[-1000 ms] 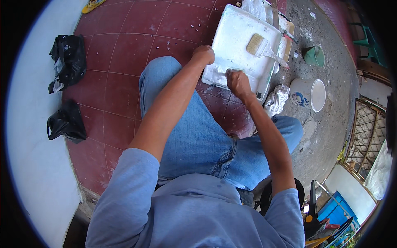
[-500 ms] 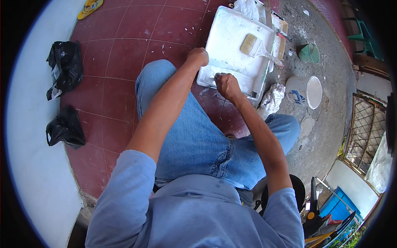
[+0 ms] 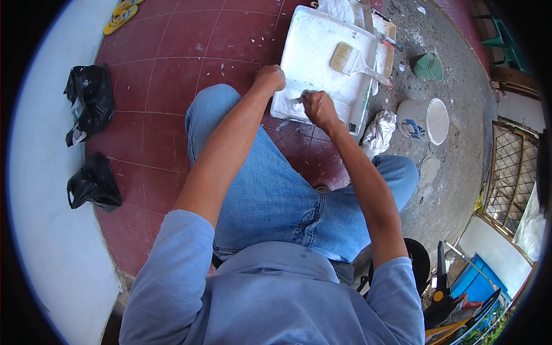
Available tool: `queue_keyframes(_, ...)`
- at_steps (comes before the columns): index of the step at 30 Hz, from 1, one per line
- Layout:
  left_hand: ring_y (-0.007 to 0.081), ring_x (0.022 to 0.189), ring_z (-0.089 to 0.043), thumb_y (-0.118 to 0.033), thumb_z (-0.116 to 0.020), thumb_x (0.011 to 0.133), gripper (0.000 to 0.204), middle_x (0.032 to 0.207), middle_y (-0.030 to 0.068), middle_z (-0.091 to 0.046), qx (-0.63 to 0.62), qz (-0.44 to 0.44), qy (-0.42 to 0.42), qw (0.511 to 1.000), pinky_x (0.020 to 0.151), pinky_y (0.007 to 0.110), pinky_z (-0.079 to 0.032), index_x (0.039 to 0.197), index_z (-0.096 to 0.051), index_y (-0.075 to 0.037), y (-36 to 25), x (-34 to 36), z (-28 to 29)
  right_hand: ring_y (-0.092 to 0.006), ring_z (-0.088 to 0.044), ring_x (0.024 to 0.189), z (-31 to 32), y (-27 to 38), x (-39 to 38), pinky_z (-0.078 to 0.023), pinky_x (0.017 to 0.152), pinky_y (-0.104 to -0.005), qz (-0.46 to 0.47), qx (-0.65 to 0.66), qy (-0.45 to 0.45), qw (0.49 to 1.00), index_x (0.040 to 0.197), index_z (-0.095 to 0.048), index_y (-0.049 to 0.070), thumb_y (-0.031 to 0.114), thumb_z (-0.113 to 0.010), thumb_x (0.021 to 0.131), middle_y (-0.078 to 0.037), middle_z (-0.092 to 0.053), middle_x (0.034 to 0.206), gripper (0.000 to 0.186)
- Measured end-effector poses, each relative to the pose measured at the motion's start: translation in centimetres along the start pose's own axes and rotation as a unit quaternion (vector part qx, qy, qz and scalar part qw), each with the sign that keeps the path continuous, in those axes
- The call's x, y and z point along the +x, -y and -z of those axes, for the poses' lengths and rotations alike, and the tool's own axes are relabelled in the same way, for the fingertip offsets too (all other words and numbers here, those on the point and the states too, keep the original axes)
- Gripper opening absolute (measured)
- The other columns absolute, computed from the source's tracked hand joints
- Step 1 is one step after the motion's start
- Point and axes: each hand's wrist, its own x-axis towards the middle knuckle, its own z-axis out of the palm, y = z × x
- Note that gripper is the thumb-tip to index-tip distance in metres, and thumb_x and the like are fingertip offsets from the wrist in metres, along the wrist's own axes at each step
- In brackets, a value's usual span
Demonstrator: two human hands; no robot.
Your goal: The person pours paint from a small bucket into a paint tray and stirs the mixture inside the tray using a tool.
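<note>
Under the bent knees: dark red square floor tiles (image 3: 135, 129), with rough grey concrete (image 3: 434, 181) at right.
Left side: plain white wall (image 3: 52, 172).
Right hand (image 3: 319, 108): closed round a small, mostly hidden tool (image 3: 297, 100), over the white rectangular paint-smeared tray (image 3: 310, 46) on the floor ahead.
Left hand (image 3: 270, 76): curled at the tray's left rim; cannot tell whether it grips.
Wide pale-bristled paintbrush (image 3: 347, 59): farther up the tray.

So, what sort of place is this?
Probably a house porch or yard edge: red floor tiles meet rough concrete, beside a white wall, with yellow sandals on the tiles.
</note>
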Motion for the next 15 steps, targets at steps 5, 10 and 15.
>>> queue_keyframes(5,0.0234,0.073,-0.066,-0.002,-0.053,0.074,0.021,0.083,0.0144,-0.066,0.002,-0.005,-0.007,1.0,0.069,0.033,-0.052,0.092,-0.063,-0.001,0.2,-0.6,0.0,-0.0398,-0.058,0.07,1.4,-0.4,-3.2,-0.047,0.067,-0.0456,-0.077,-0.054,0.028,0.995,0.07,-0.057,0.0,0.011,-0.042,0.079,-0.024,-0.059,0.073,0.021)
queue_keyframes(10,0.0215,0.069,-0.066,-0.002,-0.052,0.075,0.018,0.08,0.0139,-0.066,-0.004,-0.003,0.007,1.0,0.066,0.033,-0.052,0.088,-0.063,0.0,-0.5,-2.1,0.7,-0.0407,-0.058,0.071,0.7,-0.2,-3.1,-0.046,0.069,-0.047,-0.072,0.013,0.015,0.997,0.07,-0.058,-0.001,0.017,-0.044,0.081,-0.025,-0.059,0.073,0.025)
queue_keyframes(15,0.0205,0.066,-0.066,-0.003,-0.051,0.076,0.017,0.077,0.0136,-0.066,0.005,0.004,0.003,1.0,0.062,0.033,-0.052,0.087,-0.064,0.0,0.3,-1.2,0.5,-0.0407,-0.058,0.067,2.4,-2.1,-4.5,-0.046,0.063,-0.0455,-0.11,-0.018,-0.029,0.993,0.07,-0.058,0.0,0.014,-0.046,0.081,-0.026,-0.057,0.07,0.022)
